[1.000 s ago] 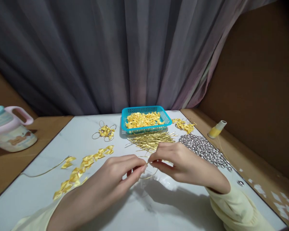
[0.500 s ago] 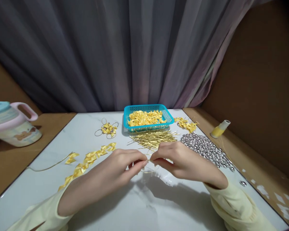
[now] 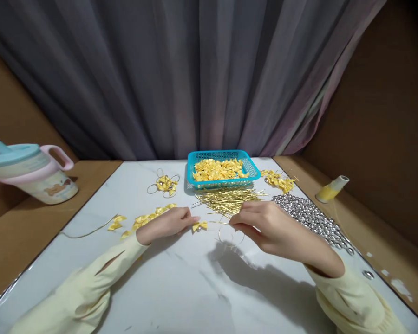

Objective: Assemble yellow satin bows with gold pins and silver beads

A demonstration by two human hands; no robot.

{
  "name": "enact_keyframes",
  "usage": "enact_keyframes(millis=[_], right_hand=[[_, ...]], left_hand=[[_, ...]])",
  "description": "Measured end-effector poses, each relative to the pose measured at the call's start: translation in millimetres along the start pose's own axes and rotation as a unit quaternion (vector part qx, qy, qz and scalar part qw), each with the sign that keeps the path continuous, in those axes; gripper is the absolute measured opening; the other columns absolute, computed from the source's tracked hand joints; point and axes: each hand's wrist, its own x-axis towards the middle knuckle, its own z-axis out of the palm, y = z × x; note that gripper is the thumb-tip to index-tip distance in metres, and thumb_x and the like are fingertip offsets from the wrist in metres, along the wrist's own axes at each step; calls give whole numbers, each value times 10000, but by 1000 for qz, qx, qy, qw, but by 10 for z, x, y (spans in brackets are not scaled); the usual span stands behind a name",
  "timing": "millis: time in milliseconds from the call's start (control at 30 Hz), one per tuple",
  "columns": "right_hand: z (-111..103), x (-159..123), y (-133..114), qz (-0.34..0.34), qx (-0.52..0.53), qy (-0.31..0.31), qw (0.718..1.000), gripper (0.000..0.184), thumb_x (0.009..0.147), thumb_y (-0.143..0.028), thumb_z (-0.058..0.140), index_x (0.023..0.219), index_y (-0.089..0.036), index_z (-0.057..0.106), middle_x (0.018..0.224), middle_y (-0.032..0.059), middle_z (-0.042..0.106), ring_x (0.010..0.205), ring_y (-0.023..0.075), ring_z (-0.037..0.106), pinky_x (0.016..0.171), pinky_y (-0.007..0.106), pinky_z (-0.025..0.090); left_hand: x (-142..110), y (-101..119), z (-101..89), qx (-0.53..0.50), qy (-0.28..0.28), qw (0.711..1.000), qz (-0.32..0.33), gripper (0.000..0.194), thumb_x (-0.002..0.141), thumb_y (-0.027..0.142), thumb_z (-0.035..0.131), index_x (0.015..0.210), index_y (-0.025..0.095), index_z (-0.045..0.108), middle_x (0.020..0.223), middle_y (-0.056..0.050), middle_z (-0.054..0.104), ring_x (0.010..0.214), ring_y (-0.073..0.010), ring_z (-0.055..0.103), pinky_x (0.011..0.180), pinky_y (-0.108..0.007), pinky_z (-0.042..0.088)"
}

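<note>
My left hand [image 3: 169,223] is closed, its fingertips at the upper edge of a small yellow ribbon bow [image 3: 199,226]. A silver bead seems to sit under that bow. From the bow a thin gold cord [image 3: 216,222] runs right to my right hand [image 3: 261,225], which pinches it between thumb and fingers. Below the right fingertips hangs a thin wire-like loop [image 3: 220,239], above the white table. Partly behind my left hand lies a row of yellow bows [image 3: 144,220]. Just beyond my right hand is a pile of gold twist ties [image 3: 226,200].
A blue basket [image 3: 224,185] of yellow bows stands at the back. Bow-and-bead clusters lie left [image 3: 166,184] and right [image 3: 280,181] of it. Silver beads [image 3: 310,220] spread at right, near a thread spool [image 3: 331,189]. A lidded cup [image 3: 52,185] stands at left.
My left hand has drawn away left from my right hand, and a bow with cord now shows between them. The right hand still pinches. The view has shifted slightly left.
</note>
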Motion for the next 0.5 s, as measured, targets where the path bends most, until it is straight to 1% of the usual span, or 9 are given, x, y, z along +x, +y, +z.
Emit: enact_keyframes(millis=[100, 200, 267, 400, 500], right_hand=[[-5, -5, 12, 6, -4, 4, 1000, 227, 900, -115, 418, 838, -139, 635, 698, 58, 605, 656, 139, 544, 603, 255, 360], [-35, -14, 12, 9, -9, 7, 1000, 223, 890, -107, 423, 843, -136, 639, 697, 58, 608, 656, 140, 542, 609, 257, 361], [-63, -21, 12, 10, -13, 7, 1000, 225, 879, -93, 424, 846, -130, 643, 700, 60, 611, 652, 140, 535, 610, 258, 363], [-79, -12, 58, 23, -11, 1, 1000, 224, 857, -84, 439, 837, -129, 657, 713, 62, 627, 651, 138, 535, 598, 255, 361], [-31, 40, 160, 36, 43, -19, 998, 209, 846, -98, 472, 829, -146, 675, 729, 46, 658, 654, 128, 558, 606, 246, 376]], left_hand=[[0, 66, 126, -8, 20, 1000, 11, 285, 728, 462, 532, 708, 178, 524, 644, 5, 560, 594, -161, 487, 527, -238, 307], [23, 138, 175, -24, 28, 999, 34, 184, 695, 355, 557, 695, 176, 513, 631, 26, 517, 592, -149, 466, 529, -232, 294], [40, 173, 179, -41, 28, 998, 49, 146, 691, 316, 557, 692, 174, 522, 613, 33, 510, 587, -145, 471, 539, -232, 307], [49, 229, 179, -94, 5, 993, 65, 148, 725, 306, 543, 768, 168, 576, 525, 47, 521, 513, -144, 502, 528, -236, 360], [41, 285, 191, -144, 8, 987, 66, 197, 752, 329, 537, 829, 156, 594, 513, 45, 526, 481, -141, 518, 504, -238, 392]])
